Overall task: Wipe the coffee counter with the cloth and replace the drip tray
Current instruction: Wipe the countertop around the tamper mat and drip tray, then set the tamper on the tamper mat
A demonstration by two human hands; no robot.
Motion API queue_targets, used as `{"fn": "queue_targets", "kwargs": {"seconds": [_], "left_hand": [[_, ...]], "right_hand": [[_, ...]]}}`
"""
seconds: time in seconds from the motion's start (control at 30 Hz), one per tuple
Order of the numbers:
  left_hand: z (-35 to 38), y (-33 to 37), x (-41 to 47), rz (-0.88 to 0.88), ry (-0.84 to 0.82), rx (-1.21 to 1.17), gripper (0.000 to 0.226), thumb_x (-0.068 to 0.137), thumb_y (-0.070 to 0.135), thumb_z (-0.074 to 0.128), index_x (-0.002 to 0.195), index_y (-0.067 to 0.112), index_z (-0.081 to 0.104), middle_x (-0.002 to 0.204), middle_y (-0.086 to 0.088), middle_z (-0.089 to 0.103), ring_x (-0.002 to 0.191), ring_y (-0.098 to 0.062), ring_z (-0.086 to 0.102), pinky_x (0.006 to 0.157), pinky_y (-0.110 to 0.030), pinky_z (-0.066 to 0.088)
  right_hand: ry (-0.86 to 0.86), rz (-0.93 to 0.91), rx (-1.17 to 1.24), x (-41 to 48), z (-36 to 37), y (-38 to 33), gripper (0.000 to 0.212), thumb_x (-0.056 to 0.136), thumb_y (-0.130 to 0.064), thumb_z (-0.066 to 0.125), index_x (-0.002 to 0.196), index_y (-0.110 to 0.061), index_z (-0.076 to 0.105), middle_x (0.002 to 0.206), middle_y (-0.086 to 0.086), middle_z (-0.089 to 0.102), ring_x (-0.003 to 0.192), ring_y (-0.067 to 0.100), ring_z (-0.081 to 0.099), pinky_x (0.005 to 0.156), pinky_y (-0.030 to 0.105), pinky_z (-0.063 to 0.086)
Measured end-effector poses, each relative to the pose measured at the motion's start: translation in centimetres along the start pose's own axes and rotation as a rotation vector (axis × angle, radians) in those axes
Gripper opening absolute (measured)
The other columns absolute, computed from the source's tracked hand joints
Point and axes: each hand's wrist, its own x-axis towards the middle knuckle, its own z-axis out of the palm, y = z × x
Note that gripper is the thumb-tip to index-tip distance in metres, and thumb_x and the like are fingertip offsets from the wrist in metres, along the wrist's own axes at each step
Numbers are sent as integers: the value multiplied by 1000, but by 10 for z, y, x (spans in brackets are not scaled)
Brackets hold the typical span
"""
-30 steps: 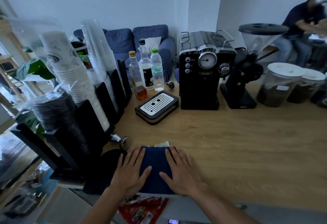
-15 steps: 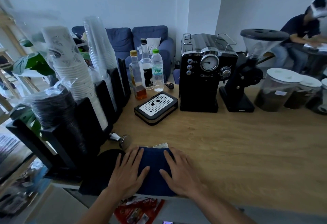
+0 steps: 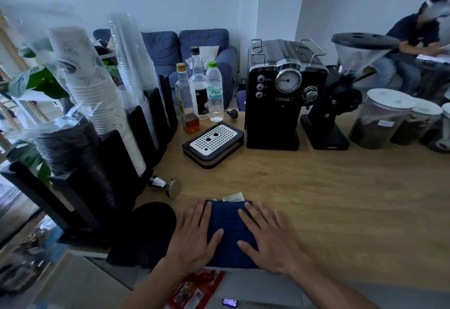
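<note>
While our left hand (image 3: 194,238) and right hand (image 3: 270,238) lie flat on the cloth (image 3: 229,223), fingers straight and spread, neither grips anything. The left covers the cloth's left edge and the right its right edge, with both thumbs pointing inward on the fabric.

The cloth is dark blue and folded, at the near edge of the wooden counter (image 3: 316,199). A paper slip (image 3: 233,197) pokes out from under its far side.

The drip tray (image 3: 213,144) sits out on the counter, well beyond the cloth. It is skewed and lies just left of the coffee machine (image 3: 280,104), outside it, with a white perforated grille on top and a black rim.

We see a tamper (image 3: 168,185) on its side, left of centre, between tray and cloth. A round black pad (image 3: 151,223) lies just left of our left hand. Three bottles (image 3: 198,89) stand behind the tray.

Cup stacks (image 3: 97,84) in black holders line the left side. A grinder (image 3: 341,99) stands just right of the machine, and beyond it are lidded jars (image 3: 379,118) with dark contents.

A person (image 3: 414,47) sits at a table far right, blurred.
</note>
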Motion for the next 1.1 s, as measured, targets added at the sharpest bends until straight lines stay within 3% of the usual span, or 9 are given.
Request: {"fn": "queue_targets", "kwargs": {"seconds": [0.13,0.27,0.37,0.5,0.63,0.8,0.97,1.1], "left_hand": [[-5,23,2,-3,-64,7,85,82,67,-3,150,17,-13,160,-2,-15,146,-14,-12,117,-41,-8],[-5,19,1,-10,-11,-43,94,72,70,-15,151,20,-11,161,0,-10,146,-12,-11,116,-39,-10],[-6,4,-4,-106,120,-117,98,72,73,-20,152,20,1,161,0,6,147,-14,0,115,-37,-6],[-14,-22,-19,-328,239,-144,97,78,73,-8,150,15,21,157,-5,24,145,-22,19,116,-41,15],[-21,-41,-34,-527,263,-123,93,75,66,5,149,14,26,154,-6,31,137,-27,31,107,-44,28],[-13,-53,-42,-646,257,-33,82,81,63,21,142,10,38,145,-8,43,121,-29,44,94,-43,38],[-7,-55,-40,-720,302,-85,79,76,62,32,134,11,50,135,-7,52,112,-30,47,91,-45,40],[-4,-56,-37,-721,358,-121,74,73,59,44,130,12,52,129,-5,54,109,-28,47,89,-46,43]], "right_hand": [[-1,32,-15,-13,-3,14,84,72,-74,-7,146,-34,-11,150,-14,-24,141,14,-23,114,42,-12],[16,27,21,-8,-7,12,86,76,-73,-1,149,-28,4,157,-7,-7,143,15,-15,116,39,-8],[167,28,73,7,-12,5,73,87,-64,15,141,-19,34,150,2,29,140,19,17,115,36,14],[265,13,137,41,-24,-20,68,85,-58,12,129,-19,47,126,-2,52,115,15,44,97,28,32],[283,-50,198,79,-37,-49,57,92,-52,23,129,-15,46,123,2,54,111,17,46,94,30,38],[254,-89,259,129,-51,-88,46,95,-41,40,129,-11,43,128,7,47,115,22,41,96,36,38],[242,-133,150,174,-56,-116,47,91,-42,47,123,-8,48,121,13,52,111,31,45,86,39,42],[113,-169,-3,202,-52,-127,46,91,-43,45,120,-7,50,120,14,55,110,32,49,80,35,39]]}}
